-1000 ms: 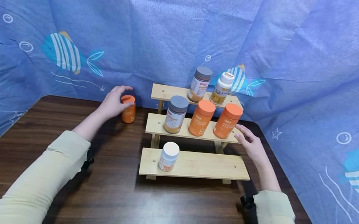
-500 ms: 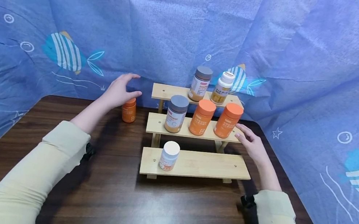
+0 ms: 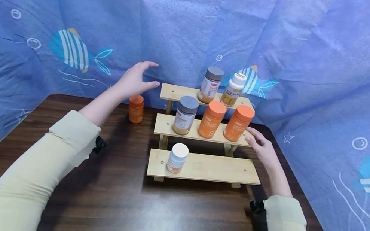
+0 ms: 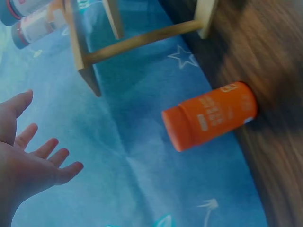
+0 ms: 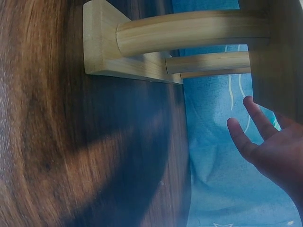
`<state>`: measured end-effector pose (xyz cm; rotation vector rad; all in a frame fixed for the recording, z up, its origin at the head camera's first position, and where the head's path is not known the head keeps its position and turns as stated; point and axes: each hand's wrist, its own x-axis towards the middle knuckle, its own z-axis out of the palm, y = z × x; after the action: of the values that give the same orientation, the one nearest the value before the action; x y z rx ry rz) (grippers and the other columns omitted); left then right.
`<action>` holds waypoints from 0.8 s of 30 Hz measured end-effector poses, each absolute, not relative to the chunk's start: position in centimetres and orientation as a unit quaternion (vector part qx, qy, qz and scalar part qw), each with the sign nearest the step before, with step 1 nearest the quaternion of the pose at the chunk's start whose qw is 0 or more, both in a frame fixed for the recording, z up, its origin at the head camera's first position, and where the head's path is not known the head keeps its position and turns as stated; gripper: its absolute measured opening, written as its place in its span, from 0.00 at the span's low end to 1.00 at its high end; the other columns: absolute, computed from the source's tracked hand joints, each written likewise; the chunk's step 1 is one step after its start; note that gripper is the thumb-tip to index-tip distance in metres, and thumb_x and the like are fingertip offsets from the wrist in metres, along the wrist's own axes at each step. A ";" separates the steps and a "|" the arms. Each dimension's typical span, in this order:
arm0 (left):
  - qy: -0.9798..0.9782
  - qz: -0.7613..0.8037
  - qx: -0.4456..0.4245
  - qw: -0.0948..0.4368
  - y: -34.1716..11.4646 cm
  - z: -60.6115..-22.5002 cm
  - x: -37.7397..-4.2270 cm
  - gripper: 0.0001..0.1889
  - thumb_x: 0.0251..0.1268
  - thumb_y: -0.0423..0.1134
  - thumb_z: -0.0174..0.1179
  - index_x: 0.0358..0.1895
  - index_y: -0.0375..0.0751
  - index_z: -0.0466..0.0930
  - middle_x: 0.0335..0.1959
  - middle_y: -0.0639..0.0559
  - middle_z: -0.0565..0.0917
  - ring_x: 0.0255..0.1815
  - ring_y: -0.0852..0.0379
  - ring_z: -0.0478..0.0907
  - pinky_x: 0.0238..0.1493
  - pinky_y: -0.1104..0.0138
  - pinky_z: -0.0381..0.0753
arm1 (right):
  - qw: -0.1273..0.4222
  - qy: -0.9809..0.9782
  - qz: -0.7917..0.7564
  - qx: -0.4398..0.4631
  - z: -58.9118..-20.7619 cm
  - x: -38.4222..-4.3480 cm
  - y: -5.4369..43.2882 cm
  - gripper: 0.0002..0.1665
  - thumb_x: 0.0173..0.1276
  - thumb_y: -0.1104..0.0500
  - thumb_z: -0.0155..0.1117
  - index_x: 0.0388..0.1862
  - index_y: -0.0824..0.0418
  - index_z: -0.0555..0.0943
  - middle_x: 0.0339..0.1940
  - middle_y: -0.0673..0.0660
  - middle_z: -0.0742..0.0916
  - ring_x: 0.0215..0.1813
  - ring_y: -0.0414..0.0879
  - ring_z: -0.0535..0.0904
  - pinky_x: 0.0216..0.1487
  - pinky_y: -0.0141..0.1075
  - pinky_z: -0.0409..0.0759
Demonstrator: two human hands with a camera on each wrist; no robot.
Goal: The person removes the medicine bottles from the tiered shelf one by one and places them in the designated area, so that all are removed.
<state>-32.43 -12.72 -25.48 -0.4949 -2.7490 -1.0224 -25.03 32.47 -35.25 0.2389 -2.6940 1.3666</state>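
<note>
My left hand (image 3: 135,81) is in the air with thumb and fingers spread, holding nothing. Below it an orange bottle (image 3: 136,113) stands on the table, left of a three-step wooden rack (image 3: 216,168). In the left wrist view the orange bottle (image 4: 213,116) is well apart from the relaxed fingers. My right hand (image 3: 263,149) is at the right end of the rack's middle step, its fingertips right by the rightmost orange bottle (image 3: 239,123). From the right wrist view, these fingers (image 5: 242,137) are extended beside the rack's side, partly hidden by a board.
The middle step also carries a grey-capped bottle (image 3: 185,116) and another orange bottle (image 3: 212,120). On the top step stand a grey-capped bottle (image 3: 210,85) and a white-capped one (image 3: 233,89). A white bottle (image 3: 177,158) is on the bottom step. A blue fish-print cloth (image 3: 180,28) hangs behind.
My left hand has lifted off the orange bottle and moved up and to the right toward the rack's top step. The bottle stayed on the table. My right hand has hardly moved.
</note>
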 end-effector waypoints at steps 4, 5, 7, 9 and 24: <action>-0.917 -0.345 -0.177 0.095 -11.8 -24.5 -32.3 0.34 0.65 0.51 0.58 0.72 0.49 0.58 0.73 0.49 0.58 0.73 0.47 0.54 0.69 0.46 0.55 | 0.048 -0.891 0.446 0.069 -35.2 -24.9 32.5 0.32 0.71 0.50 0.56 0.70 0.61 0.64 0.72 0.61 0.65 0.71 0.56 0.59 0.52 0.21 0.65; -0.915 -0.347 -0.180 0.097 -11.5 -24.2 -32.2 0.33 0.65 0.51 0.58 0.71 0.49 0.58 0.73 0.49 0.58 0.73 0.47 0.54 0.69 0.47 0.55 | 0.047 -0.891 0.446 0.068 -35.2 -24.9 32.4 0.33 0.71 0.50 0.55 0.70 0.61 0.64 0.73 0.61 0.65 0.72 0.56 0.59 0.52 0.22 0.65; -0.912 -0.350 -0.187 0.101 -11.0 -23.8 -32.1 0.33 0.65 0.50 0.58 0.71 0.49 0.58 0.73 0.49 0.59 0.73 0.48 0.54 0.70 0.48 0.55 | 0.047 -0.890 0.448 0.067 -35.2 -24.9 32.4 0.33 0.71 0.50 0.55 0.70 0.61 0.64 0.73 0.61 0.65 0.72 0.56 0.59 0.52 0.22 0.65; -0.910 -0.352 -0.193 0.103 -10.4 -23.3 -32.0 0.33 0.65 0.49 0.58 0.71 0.49 0.58 0.73 0.50 0.59 0.73 0.49 0.53 0.70 0.49 0.54 | 0.048 -0.889 0.450 0.068 -35.2 -24.9 32.4 0.33 0.71 0.50 0.56 0.70 0.62 0.64 0.72 0.61 0.65 0.72 0.56 0.59 0.52 0.22 0.64; -0.899 -0.377 -0.201 0.097 -6.6 -21.7 -32.3 0.34 0.64 0.54 0.57 0.72 0.55 0.57 0.73 0.58 0.58 0.74 0.57 0.50 0.72 0.55 0.54 | 0.052 -0.883 0.460 0.077 -35.1 -24.8 32.4 0.32 0.71 0.52 0.56 0.70 0.63 0.64 0.72 0.62 0.66 0.72 0.56 0.59 0.50 0.18 0.64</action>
<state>-32.27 -6.58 -21.75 -0.5958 -2.6612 -1.1163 -24.82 32.41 -35.12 0.2348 -2.6868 1.3986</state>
